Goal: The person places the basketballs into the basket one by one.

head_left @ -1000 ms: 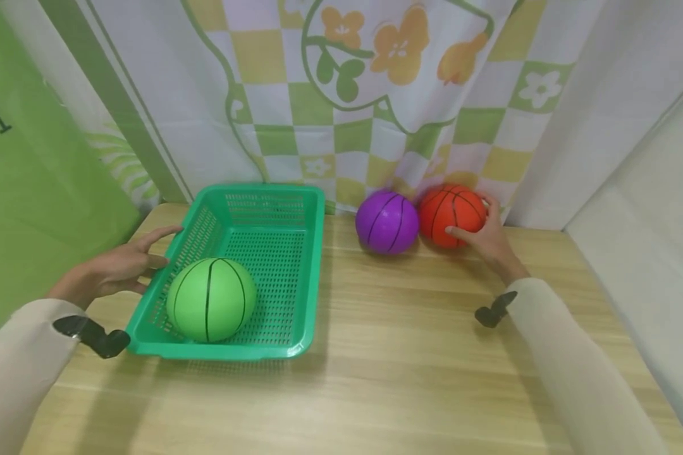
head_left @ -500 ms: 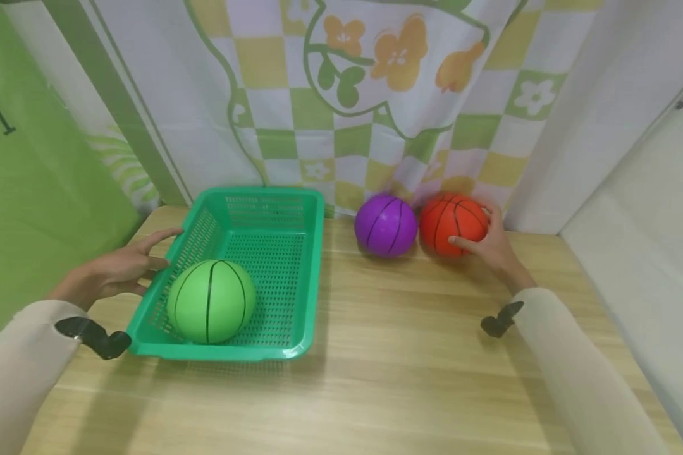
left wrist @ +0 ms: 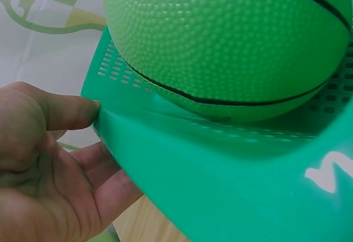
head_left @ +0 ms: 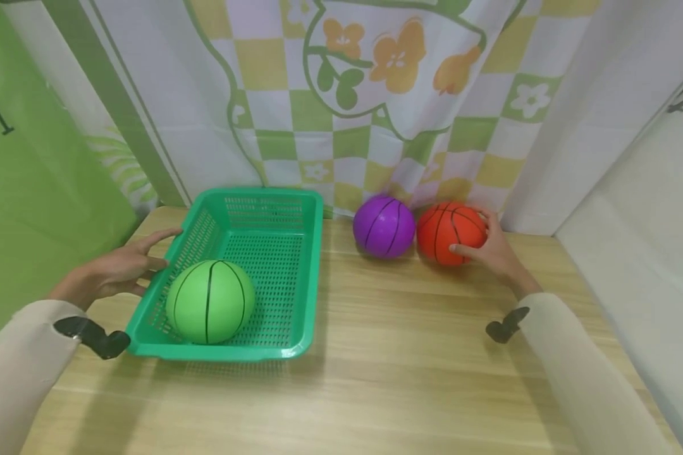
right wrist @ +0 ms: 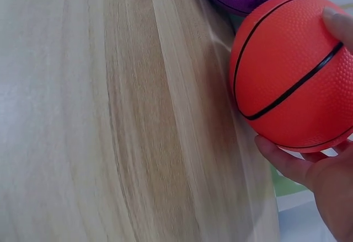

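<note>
1. While the left hand (head_left: 116, 268) pinches the left rim of the green basket (head_left: 312, 284), the right hand (head_left: 494, 249) grips the red ball (head_left: 446, 230) by its right side, thumb on the near face and fingers around the back.
2. The red ball is towards the back of the wooden table (head_left: 410, 354), just beside the purple ball (head_left: 384, 226) and in front of the patterned curtain (head_left: 370, 76); whether its underside bears on the wood or is slightly clear, I cannot tell from these angles.
3. That right-hand grip is widely spread yet covers one side only, so I would slip the fingertips lower, beneath the ball's middle, before trusting weight to it.
4. Draw the ball towards the body first, then sideways; a straight leftward sweep would probably knock the purple one.
5. Keep the left pinch light and level: the green ball (head_left: 210, 303) lies loose in the basket's near-left part and could roll if the rim tipped.
</note>
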The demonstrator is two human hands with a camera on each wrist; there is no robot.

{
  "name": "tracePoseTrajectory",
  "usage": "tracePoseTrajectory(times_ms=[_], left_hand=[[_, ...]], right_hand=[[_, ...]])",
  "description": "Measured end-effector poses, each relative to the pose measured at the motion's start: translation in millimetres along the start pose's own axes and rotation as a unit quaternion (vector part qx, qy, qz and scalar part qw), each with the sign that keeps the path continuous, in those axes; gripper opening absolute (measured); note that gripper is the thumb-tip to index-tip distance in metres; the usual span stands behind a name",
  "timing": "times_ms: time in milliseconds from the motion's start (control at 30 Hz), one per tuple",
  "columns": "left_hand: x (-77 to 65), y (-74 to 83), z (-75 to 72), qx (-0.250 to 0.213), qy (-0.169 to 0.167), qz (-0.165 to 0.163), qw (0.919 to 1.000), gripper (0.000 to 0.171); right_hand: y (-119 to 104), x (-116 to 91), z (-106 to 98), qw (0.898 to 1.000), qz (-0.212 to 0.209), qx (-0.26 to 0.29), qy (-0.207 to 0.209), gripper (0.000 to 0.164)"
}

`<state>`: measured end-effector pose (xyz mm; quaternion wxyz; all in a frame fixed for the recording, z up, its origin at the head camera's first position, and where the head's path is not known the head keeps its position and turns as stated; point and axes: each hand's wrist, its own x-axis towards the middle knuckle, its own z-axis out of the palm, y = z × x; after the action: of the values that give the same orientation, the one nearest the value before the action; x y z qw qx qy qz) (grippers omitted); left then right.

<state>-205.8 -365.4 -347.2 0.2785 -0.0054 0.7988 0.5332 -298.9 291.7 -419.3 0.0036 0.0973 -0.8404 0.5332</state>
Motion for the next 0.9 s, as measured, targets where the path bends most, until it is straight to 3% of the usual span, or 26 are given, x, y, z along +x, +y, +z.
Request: tracePoseTrajectory(times_ms=[200,500,900], left_hand=[[-0.1,-1.0,-1.5,0.007,0.001,-0.003,1.0,0.079],[1.5,-0.1,-2.0,0.002,-0.002,-0.002,1.0,0.079],[-0.1,3.2,-1.6,-0.006,-0.006,-0.01,0.9999,0.078]], right_hand=[[-1,-8,-4,1.0,-0.002,-0.011,-0.017,0.096],[-8,-23,-10,0.998,0.035,-0.029,-0.045,0.1],[-20,-36,-10,0.998,0.003,-0.018,-0.067,0.099]])
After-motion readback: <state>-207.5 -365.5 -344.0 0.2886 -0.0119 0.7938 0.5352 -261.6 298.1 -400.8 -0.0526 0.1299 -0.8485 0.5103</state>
